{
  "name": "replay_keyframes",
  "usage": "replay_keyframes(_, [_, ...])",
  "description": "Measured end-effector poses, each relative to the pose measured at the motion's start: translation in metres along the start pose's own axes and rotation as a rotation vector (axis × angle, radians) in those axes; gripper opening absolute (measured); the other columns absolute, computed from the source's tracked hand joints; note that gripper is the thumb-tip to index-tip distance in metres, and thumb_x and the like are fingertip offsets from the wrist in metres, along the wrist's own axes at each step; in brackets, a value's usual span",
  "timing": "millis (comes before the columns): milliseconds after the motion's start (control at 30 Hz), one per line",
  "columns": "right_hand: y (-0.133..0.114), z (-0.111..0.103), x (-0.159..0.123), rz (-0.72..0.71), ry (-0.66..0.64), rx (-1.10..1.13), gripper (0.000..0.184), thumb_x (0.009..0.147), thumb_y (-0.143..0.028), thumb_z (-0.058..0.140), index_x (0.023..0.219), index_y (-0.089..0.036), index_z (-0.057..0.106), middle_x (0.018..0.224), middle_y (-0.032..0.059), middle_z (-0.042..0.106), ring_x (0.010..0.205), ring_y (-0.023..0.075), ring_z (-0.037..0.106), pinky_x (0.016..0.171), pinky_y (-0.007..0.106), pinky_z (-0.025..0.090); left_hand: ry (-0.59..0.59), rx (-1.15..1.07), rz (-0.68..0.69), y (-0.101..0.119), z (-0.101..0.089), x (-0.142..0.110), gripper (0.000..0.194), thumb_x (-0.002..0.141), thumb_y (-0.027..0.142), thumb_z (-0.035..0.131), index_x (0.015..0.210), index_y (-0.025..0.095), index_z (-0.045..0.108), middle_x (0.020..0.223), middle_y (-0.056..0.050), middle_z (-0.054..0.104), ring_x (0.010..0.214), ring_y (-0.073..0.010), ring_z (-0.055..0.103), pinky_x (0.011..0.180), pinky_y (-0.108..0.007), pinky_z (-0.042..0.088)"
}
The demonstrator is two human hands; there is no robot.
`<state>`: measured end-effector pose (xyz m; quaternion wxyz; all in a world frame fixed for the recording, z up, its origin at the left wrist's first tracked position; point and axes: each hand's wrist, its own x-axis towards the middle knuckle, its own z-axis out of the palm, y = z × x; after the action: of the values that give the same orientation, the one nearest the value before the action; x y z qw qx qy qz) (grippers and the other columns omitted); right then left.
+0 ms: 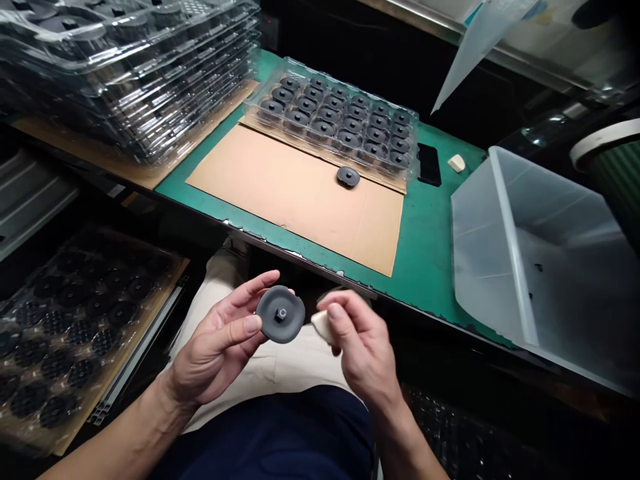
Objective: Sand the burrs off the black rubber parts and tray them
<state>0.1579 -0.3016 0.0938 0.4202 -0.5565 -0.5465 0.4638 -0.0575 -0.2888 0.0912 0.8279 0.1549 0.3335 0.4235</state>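
Between the thumb and fingers of my left hand (220,340) is a dark grey round part (290,323), dished, with a small stub at its centre facing me. My right hand (365,347) pinches a small cream-white block (324,327), just to the right of the round part and apart from it. Both hands are over my lap, in front of the bench edge. A similar dark part (349,177) lies alone on the cardboard sheet (300,207). Behind it, a clear plastic tray (245,110) holds rows of such parts.
Stacked clear trays (190,80) with dark parts rise at the left of the green bench (425,247). A translucent bin (480,253) stands at right, near a black flat object (429,165) and another cream block (457,163). Lower left, a tray (155,267) holds more dark parts.
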Motion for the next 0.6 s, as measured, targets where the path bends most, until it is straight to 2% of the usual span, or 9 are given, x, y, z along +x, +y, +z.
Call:
replay_keyframes(67, [0.007,0.008,-0.009,0.096,-0.161,0.095,0.041,0.113,-0.05,0.054,0.092,-0.016,0.062,0.071,-0.0013,0.047,0.06,0.0129,0.041,0.054,0.024,0.034,0.02,0.035,0.03,-0.002,0.006,0.002,0.048,0.089,0.021,0.075,0.137,0.027,0.068,0.135,-0.01,0.07,0.129,-0.027,0.063,0.106,-0.03,0.053])
replay_keyframes(133, [0.012,0.018,-0.018,0.113,-0.225,0.127,0.044,0.113,-0.051,0.053,0.086,-0.016,0.057,0.07,-0.0022,0.042,0.061,0.0126,0.037,0.056,0.024,0.031,0.059,0.13,0.065,-0.006,0.01,0.005,0.035,0.09,0.022,0.076,0.125,0.022,0.074,0.124,-0.011,0.075,0.122,-0.0269,0.067,0.105,-0.032,0.054])
replay_keyframes(233, [0.014,0.03,-0.025,0.083,-0.177,0.104,0.042,0.113,-0.047,0.053,0.084,-0.016,0.054,0.071,-0.002,0.041,0.063,0.0131,0.036,0.057,0.025,0.029,0.14,0.326,0.107,-0.012,0.013,0.011,0.027,0.088,0.028,0.08,0.113,0.018,0.078,0.11,-0.012,0.079,0.109,-0.0273,0.072,0.098,-0.034,0.057])
replay_keyframes(333, [0.012,0.033,-0.026,0.098,-0.143,0.17,0.042,0.112,-0.045,0.054,0.082,-0.016,0.055,0.071,-0.0023,0.038,0.063,0.0127,0.032,0.056,0.024,0.027,0.191,0.424,0.079,-0.015,0.014,0.016,0.034,0.09,0.035,0.079,0.119,0.018,0.076,0.108,-0.012,0.079,0.104,-0.0269,0.073,0.095,-0.034,0.057])
replay_keyframes(400, [0.01,0.032,-0.024,0.128,-0.11,0.241,0.04,0.112,-0.045,0.055,0.085,-0.016,0.057,0.072,-0.002,0.039,0.064,0.013,0.032,0.057,0.024,0.028,0.162,0.395,0.046,-0.015,0.014,0.018,0.039,0.094,0.036,0.074,0.128,0.018,0.072,0.113,-0.012,0.078,0.11,-0.027,0.072,0.1,-0.034,0.055])
replay_keyframes(533, [0.007,0.032,-0.02,0.125,-0.038,0.265,0.036,0.113,-0.045,0.053,0.089,-0.017,0.056,0.077,-0.0001,0.048,0.069,0.015,0.041,0.062,0.025,0.035,0.012,0.323,0.055,-0.014,0.018,0.016,0.055,0.093,0.027,0.075,0.145,0.026,0.059,0.13,-0.009,0.072,0.127,-0.0258,0.063,0.112,-0.034,0.047])
replay_keyframes(600, [0.007,0.032,-0.02,0.061,-0.062,0.215,0.036,0.115,-0.044,0.048,0.091,-0.018,0.055,0.083,0.0015,0.053,0.073,0.0168,0.047,0.068,0.026,0.04,0.002,0.373,0.072,-0.014,0.019,0.014,0.059,0.088,0.024,0.08,0.143,0.028,0.06,0.125,-0.007,0.073,0.121,-0.0233,0.064,0.108,-0.031,0.048])
